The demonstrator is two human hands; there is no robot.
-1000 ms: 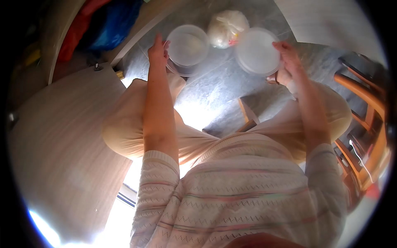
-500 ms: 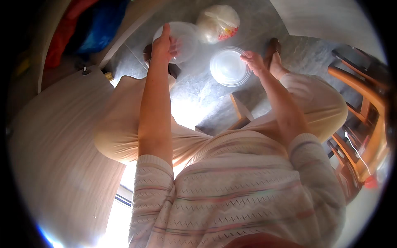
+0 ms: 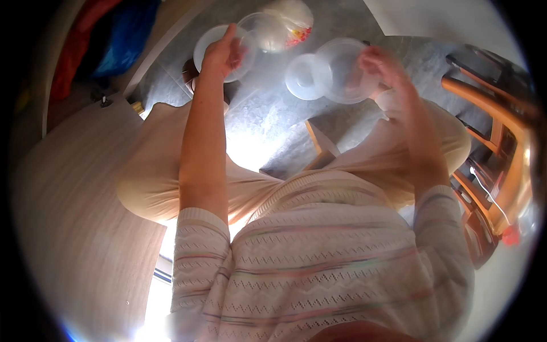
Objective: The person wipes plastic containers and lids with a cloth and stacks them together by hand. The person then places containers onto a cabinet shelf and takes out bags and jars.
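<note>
Where both forearms reach forward over bent, spread knees, the left arm runs nearly straight and the right slants in from the side. Left hand [image 3: 223, 56]: grasping a clear round piece [image 3: 211, 39], fingers partly curled, one digit pointing away from the body; the hand covers much of the piece. Right hand [image 3: 376, 61]: motion-blurred, closed at the outer rim of a larger clear round piece [image 3: 340, 71]; exact finger placement cannot be told. A smaller whitish disc [image 3: 301, 78] overlaps that piece on its left; whether held or loose, cannot tell. Another clear disc [image 3: 261, 31] overlaps the left-hand piece and the edge of a knotted plastic bag [image 3: 295, 18] with red and yellow print. Tub or lid is unclear for all four. Below lies the grey floor [image 3: 265, 108], with a wooden piece [image 3: 320, 142] between the legs. Left side: wood-grain door [image 3: 85, 211], blue bag [image 3: 119, 45] beyond it. Right side: wooden chair [image 3: 489, 101], near the right knee.
</note>
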